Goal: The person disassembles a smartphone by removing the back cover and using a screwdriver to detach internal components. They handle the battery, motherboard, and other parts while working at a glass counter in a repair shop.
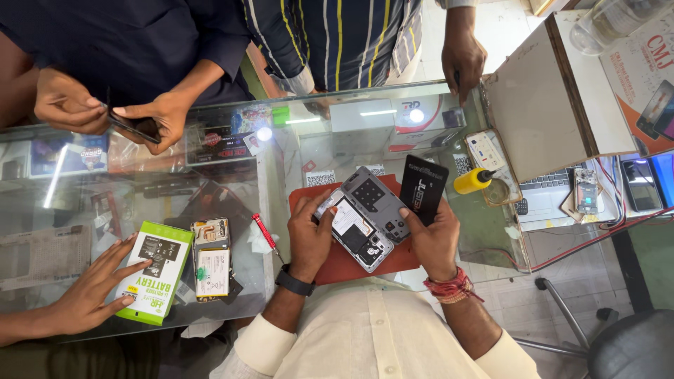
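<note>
Both hands clamp the opened smartphone [361,219] over the red mat [351,267] — left hand [309,235] thumbing the battery, right hand [432,235] bracing — reseating appears underway; next, even pressure.

A green-and-white battery box [156,281] lies at the counter's left; a black flat packet [423,188] stands right.

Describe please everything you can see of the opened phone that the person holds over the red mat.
The opened phone is grey, with its back cover off, so the inside shows: a white battery area, dark boards and a small round part near its lower corner. It lies slanted, tilted toward the right, just above the red mat on the glass counter. The left hand grips its left edge, thumb on top. The right hand holds its right side, along with a black card.
</note>
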Action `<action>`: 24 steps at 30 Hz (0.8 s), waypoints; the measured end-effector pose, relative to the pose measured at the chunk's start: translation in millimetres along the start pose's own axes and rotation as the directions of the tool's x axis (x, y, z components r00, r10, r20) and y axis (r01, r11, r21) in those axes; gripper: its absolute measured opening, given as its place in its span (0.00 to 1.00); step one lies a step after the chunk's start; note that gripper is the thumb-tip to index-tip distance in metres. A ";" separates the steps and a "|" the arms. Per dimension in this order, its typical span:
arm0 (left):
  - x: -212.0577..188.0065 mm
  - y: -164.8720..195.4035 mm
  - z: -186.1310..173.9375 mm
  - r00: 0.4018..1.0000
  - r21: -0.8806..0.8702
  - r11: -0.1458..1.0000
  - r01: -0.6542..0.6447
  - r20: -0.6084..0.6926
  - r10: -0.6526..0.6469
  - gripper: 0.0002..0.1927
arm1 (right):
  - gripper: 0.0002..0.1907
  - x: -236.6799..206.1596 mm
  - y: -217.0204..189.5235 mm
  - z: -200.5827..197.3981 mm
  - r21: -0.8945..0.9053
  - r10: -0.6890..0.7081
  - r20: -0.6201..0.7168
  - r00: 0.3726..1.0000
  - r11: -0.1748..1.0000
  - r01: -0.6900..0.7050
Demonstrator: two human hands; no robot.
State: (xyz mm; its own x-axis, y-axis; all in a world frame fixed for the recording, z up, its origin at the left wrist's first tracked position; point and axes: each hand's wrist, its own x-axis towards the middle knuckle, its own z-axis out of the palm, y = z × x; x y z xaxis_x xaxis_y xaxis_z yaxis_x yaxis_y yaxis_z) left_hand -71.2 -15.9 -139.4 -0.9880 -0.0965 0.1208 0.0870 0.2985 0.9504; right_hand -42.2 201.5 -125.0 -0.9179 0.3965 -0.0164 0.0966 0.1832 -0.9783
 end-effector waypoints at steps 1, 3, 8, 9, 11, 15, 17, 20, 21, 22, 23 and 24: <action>-0.7 0.7 -1.8 1.000 -0.016 1.000 -0.005 0.013 0.005 0.18 | 0.10 -0.1 1.4 -0.9 0.012 0.055 0.006 0.998 0.998 -0.055; -2.1 1.6 -5.3 0.999 -0.047 0.999 -0.015 0.037 0.017 0.18 | 0.10 1.1 6.0 -2.9 0.041 -0.020 0.028 0.999 0.999 0.019; -7.7 -0.3 -13.8 0.977 -0.252 0.949 0.191 0.147 -0.158 0.17 | 0.13 4.0 21.8 -2.2 0.439 0.158 0.138 0.978 0.875 -0.203; -9.0 -1.4 -15.5 0.978 -0.300 0.936 0.184 0.154 -0.143 0.17 | 0.13 2.8 24.0 -3.3 0.475 0.204 0.172 0.964 0.840 -0.262; -11.6 -4.2 -19.6 0.990 -0.351 0.934 0.073 0.140 -0.024 0.17 | 0.12 -0.5 27.1 -3.4 0.516 0.275 0.236 0.932 0.777 -0.360; -17.3 -8.6 -28.2 0.991 -0.408 0.912 0.028 0.131 0.028 0.18 | 0.10 -8.9 28.8 0.5 0.548 0.360 0.362 0.860 0.664 -0.508; -20.4 -9.5 -31.1 0.989 -0.465 0.880 0.100 0.144 -0.036 0.19 | 0.10 -11.1 27.8 2.7 0.537 0.380 0.392 0.838 0.645 -0.544; -25.5 -10.5 -35.3 0.993 -0.419 0.905 0.072 0.112 -0.027 0.19 | 0.08 -11.4 23.3 3.1 0.470 0.376 0.349 0.858 0.723 -0.507; -27.6 -11.7 -37.5 0.996 -0.378 0.925 0.041 0.091 -0.007 0.19 | 0.07 -10.1 21.5 3.4 0.438 0.355 0.313 0.881 0.769 -0.465; -29.9 -12.9 -39.6 0.998 -0.320 0.947 0.040 0.066 -0.020 0.20 | 0.06 -8.6 19.1 2.7 0.403 0.330 0.278 0.902 0.813 -0.421; -32.7 -14.6 -41.9 0.999 -0.260 0.965 0.042 0.040 -0.033 0.20 | 0.07 -7.3 16.6 0.8 0.334 0.252 0.226 0.941 0.887 -0.318; -35.5 -16.6 -44.3 0.999 -0.200 0.979 0.043 0.012 -0.041 0.20 | 0.08 -4.5 14.0 -1.5 0.260 0.161 0.180 0.970 0.944 -0.205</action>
State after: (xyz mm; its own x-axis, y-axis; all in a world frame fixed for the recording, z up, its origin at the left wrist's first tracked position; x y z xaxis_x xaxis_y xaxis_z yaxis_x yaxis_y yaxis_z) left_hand -31.9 -59.5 -146.8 -0.9922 -0.0969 0.0782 0.0686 0.0986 0.9928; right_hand -36.2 203.7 -138.3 -0.9445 0.2519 -0.2107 0.1793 -0.1420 -0.9735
